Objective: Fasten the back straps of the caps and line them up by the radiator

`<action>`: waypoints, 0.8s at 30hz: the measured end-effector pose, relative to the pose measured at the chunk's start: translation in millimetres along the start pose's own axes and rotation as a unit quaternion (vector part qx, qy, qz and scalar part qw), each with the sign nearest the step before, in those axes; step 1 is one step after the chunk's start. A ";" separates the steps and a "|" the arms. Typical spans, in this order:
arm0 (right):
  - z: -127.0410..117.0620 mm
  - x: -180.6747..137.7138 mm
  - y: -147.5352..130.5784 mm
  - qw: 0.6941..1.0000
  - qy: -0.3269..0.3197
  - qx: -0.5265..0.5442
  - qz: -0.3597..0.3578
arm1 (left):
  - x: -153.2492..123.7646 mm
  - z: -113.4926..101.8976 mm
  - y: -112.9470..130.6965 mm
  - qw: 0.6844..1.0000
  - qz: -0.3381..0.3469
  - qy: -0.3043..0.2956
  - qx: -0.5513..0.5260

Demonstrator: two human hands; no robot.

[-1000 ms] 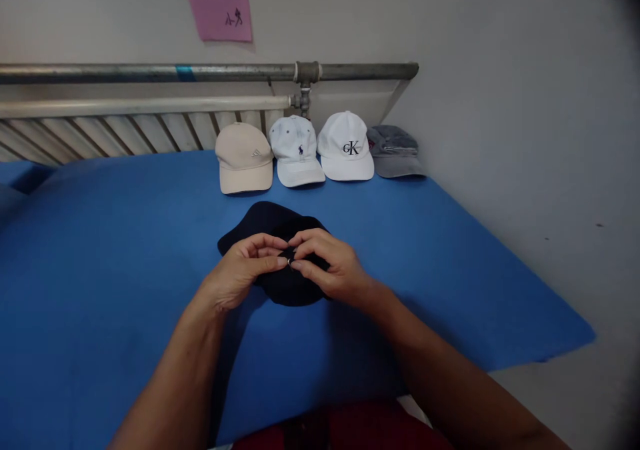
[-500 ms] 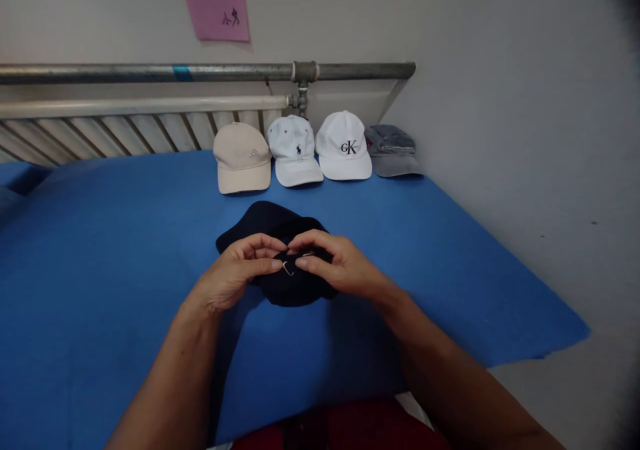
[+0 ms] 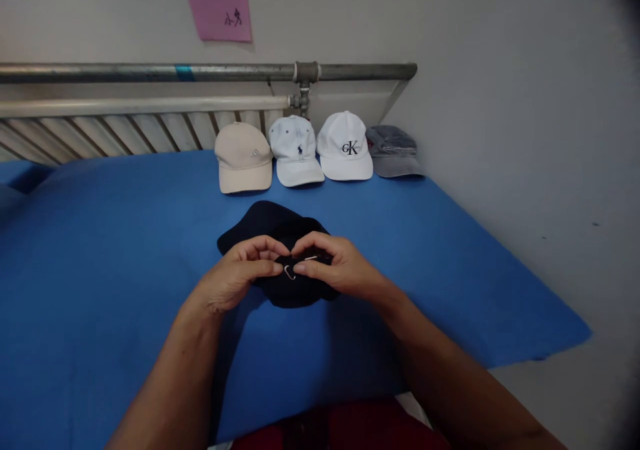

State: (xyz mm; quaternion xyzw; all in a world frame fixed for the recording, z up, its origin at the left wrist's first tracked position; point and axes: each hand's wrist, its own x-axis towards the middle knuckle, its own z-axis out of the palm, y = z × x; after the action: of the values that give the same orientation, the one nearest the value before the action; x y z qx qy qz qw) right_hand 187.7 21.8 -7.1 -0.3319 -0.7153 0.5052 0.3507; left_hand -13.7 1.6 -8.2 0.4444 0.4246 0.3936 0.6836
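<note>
A dark navy baseball cap (image 3: 270,222) lies on the blue cloth in front of me, its brim toward the far left. My left hand (image 3: 245,270) pinches the cap's near strap between thumb and fingers. From the other side my right hand (image 3: 333,263) pinches the same strap, the two thumbs almost meeting. A small pale curved mark (image 3: 289,273) shows on the strap between the thumbs. Part of a metal-looking buckle (image 3: 311,259) peeks out by my right thumb. My fingertips behind the strap are partly hidden.
Behind stand a beige cap (image 3: 244,157), a pale blue-white cap (image 3: 295,151), a white cap (image 3: 345,145) and a grey cap (image 3: 396,151) in a row. A radiator (image 3: 140,130) and a metal pipe (image 3: 240,72) run along the wall. Blue cloth (image 3: 125,270) covers the surface.
Both hands keep their pinch on the cap's strap, with only slight shifts of the thumbs. The pale mark shows a little more. The whole view has drifted slightly.
</note>
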 end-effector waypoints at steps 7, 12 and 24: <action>-1.4 -0.4 1.1 0.996 0.072 -0.052 -0.029 | -4.1 4.0 0.5 0.994 0.043 0.026 0.100; -5.0 -1.8 -1.0 0.986 0.112 -0.093 -0.086 | -7.2 10.9 2.5 0.983 0.050 0.027 0.173; -12.4 -2.8 -7.3 0.996 0.069 0.033 0.035 | -8.6 9.9 3.6 0.971 0.035 -0.036 0.233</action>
State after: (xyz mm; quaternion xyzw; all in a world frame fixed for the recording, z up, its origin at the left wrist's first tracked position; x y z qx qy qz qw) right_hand 198.7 23.5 2.4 -0.3788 -0.6601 0.5167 0.3922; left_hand -8.0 -7.9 -0.4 0.6199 0.4638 0.2910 0.5621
